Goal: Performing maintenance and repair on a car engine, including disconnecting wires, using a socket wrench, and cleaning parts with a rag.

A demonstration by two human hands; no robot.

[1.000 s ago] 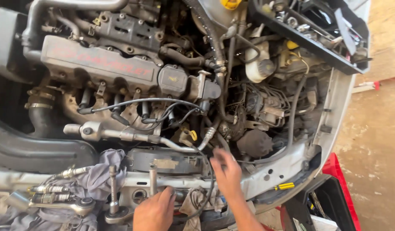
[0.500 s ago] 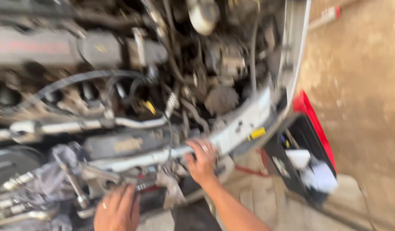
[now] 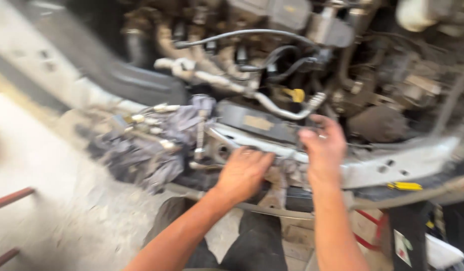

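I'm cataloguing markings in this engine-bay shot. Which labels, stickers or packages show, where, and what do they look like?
Yellowish label: small rectangle on the dark box above the left hand.
White sticker: rectangle on the dark case, bottom right, red mark.
No screens or signs show.

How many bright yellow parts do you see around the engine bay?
2. A small yellow plastic cap sits among the hoses above the right hand; a flat yellow clip lies on the pale front crossmember, far right. Blur may hide others.

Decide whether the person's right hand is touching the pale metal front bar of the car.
Touching: the head view shows the right hand gripping over the front bar.
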